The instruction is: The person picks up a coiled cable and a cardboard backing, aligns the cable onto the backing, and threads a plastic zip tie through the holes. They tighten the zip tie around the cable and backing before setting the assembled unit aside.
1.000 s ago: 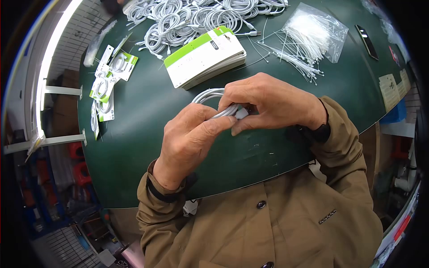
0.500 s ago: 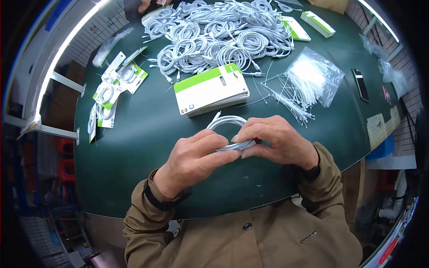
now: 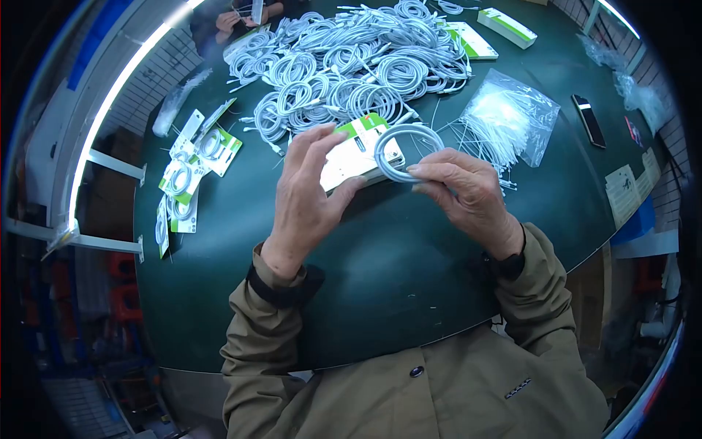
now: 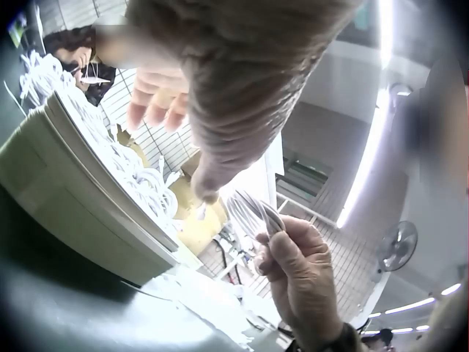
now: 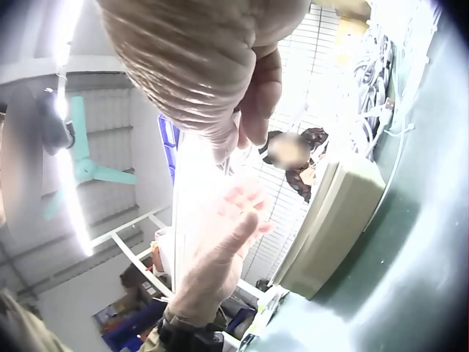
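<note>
Coil (image 3: 408, 152): white, pale grey in shade. Card stack (image 3: 358, 155): white face, lime-green band at far edge. Table (image 3: 395, 278): dark green, plain. Cable heap (image 3: 351, 66): white throughout. Bag (image 3: 523, 102): clear, white ties inside. Phone (image 3: 589, 121): black. Packed cards (image 3: 191, 157): white and green, white loops on them. Boxes (image 3: 504, 23): white, green stripe. Jacket (image 3: 468, 395): olive-brown, dark buttons. Cuffs (image 3: 281, 289): black. Wall (image 3: 153, 69): white tile, grey grid lines.

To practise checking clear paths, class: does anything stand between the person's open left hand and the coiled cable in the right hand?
Nothing visible does. The left hand hangs open beside the coiled cable, which the right hand pinches by its rim; only open air above the card stack separates them.
</note>
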The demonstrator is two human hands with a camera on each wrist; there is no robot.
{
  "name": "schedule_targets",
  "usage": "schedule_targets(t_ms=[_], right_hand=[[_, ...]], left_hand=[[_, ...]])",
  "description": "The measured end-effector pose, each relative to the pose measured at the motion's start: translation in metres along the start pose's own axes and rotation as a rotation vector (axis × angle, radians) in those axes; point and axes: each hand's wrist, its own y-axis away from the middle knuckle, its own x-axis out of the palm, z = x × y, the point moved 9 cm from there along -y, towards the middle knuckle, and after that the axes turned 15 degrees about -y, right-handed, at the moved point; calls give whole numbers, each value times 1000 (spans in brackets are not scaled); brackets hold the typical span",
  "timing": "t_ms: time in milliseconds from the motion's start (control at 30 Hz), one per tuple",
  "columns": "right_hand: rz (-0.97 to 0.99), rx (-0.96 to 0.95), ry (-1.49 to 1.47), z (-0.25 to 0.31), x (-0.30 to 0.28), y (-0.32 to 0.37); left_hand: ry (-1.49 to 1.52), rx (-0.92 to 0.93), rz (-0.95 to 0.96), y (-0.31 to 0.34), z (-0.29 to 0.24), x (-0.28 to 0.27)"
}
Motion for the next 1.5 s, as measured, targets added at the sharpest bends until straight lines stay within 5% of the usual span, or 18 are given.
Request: schedule_targets(t_ms=[233,633,833,967,1133,1300,1500], right_hand=[[-47,132,67,-21,-4,5],[-145,72,-8,-24,-15,11],[-227,-51,-53,-15,-25,9],[-332,-58,-192,-13,-33,14],[-413,-56,-359,-4,-34,17],[-132,-55,-252,17,16,12],[84,15,-170,9,68,23]], left_hand=[[-393,-9,425,-10,51,55],[-148,19,446,-15,60,43],[-160,73,189,-12,53,18],[-425,249,-190,-4,7,-34],[-491,235,-82,38,-47,-57],[-383,168,213,81,-55,-4],[-289,114,125,82,-54,6]])
